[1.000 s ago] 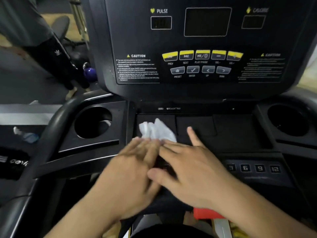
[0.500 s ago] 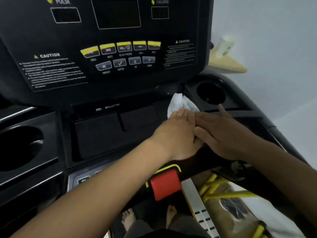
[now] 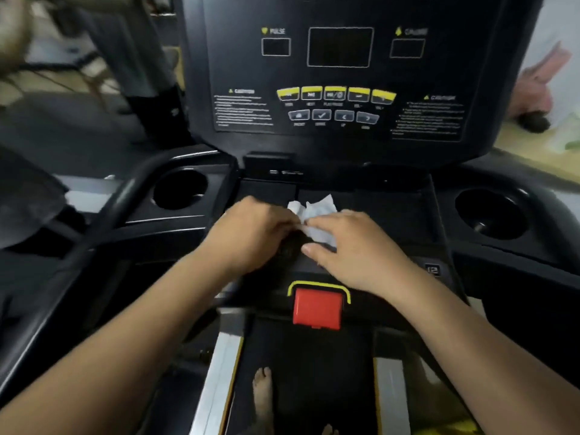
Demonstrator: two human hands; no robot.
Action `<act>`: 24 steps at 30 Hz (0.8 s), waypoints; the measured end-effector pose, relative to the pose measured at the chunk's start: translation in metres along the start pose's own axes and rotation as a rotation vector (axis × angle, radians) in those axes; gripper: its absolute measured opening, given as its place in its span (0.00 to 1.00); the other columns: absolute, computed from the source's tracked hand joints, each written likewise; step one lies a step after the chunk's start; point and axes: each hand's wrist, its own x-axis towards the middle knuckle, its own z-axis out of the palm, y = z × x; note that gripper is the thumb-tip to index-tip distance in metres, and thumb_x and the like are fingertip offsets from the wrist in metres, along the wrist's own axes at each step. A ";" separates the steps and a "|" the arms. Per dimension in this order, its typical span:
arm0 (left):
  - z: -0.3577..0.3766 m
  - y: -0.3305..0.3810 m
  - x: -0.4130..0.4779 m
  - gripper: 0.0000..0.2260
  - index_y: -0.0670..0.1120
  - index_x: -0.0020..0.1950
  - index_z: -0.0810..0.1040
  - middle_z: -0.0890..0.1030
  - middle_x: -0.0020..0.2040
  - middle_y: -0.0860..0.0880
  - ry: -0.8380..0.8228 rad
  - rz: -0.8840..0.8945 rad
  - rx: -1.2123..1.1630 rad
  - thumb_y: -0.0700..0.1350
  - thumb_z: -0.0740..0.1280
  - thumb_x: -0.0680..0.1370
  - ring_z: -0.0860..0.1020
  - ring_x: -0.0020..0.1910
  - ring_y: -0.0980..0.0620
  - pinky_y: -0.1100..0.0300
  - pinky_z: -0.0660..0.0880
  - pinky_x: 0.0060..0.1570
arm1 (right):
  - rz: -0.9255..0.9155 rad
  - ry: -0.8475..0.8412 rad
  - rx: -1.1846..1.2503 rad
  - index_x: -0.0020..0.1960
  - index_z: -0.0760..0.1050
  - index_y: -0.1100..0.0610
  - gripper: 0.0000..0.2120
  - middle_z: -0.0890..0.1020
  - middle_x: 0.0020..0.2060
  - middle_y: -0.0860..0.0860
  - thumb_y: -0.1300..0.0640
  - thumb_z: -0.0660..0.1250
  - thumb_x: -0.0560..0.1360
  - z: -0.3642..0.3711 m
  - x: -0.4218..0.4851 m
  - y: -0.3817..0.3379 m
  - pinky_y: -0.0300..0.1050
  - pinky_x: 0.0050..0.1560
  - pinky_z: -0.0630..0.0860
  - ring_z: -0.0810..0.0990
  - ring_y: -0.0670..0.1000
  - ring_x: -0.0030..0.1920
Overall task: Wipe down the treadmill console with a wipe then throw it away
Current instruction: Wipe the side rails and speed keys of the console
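Note:
The black treadmill console (image 3: 339, 120) fills the upper middle, with dark displays, yellow buttons and caution labels. A crumpled white wipe (image 3: 315, 211) lies on the flat tray below the panel. My left hand (image 3: 254, 233) presses on the wipe's left edge, fingers together. My right hand (image 3: 351, 246) lies flat over the wipe's right part, fingers spread, pinning it to the tray. Most of the wipe is hidden under both hands.
Round cup holders sit at the left (image 3: 180, 189) and right (image 3: 489, 215) of the tray. A red safety stop (image 3: 317, 307) is just below my hands. Black handrails curve along both sides. A bare foot (image 3: 262, 394) stands on the belt. The room behind is blurred.
Both hands and the wipe slid from the tray's left side to its right end, then back to the middle. The camera swung right and returned to centre.

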 end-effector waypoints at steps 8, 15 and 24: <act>-0.071 -0.002 0.008 0.08 0.45 0.42 0.78 0.72 0.30 0.54 0.261 -0.378 -0.602 0.43 0.65 0.81 0.68 0.28 0.61 0.67 0.66 0.28 | 0.019 0.145 0.540 0.49 0.82 0.52 0.08 0.85 0.43 0.48 0.61 0.72 0.72 -0.043 0.049 -0.015 0.43 0.47 0.76 0.81 0.46 0.43; -0.071 -0.019 0.013 0.29 0.44 0.56 0.81 0.82 0.50 0.41 -0.162 -0.361 -1.150 0.54 0.82 0.60 0.81 0.47 0.44 0.49 0.77 0.52 | 0.274 0.205 1.142 0.51 0.80 0.60 0.09 0.85 0.48 0.58 0.56 0.63 0.80 -0.065 0.049 -0.021 0.58 0.52 0.79 0.84 0.55 0.45; -0.052 0.004 0.036 0.09 0.36 0.49 0.83 0.85 0.47 0.39 -0.114 -0.223 -0.940 0.42 0.70 0.75 0.81 0.43 0.49 0.55 0.76 0.47 | 0.008 0.325 0.578 0.47 0.81 0.59 0.06 0.84 0.39 0.50 0.56 0.71 0.75 -0.078 0.045 -0.036 0.40 0.43 0.75 0.80 0.44 0.39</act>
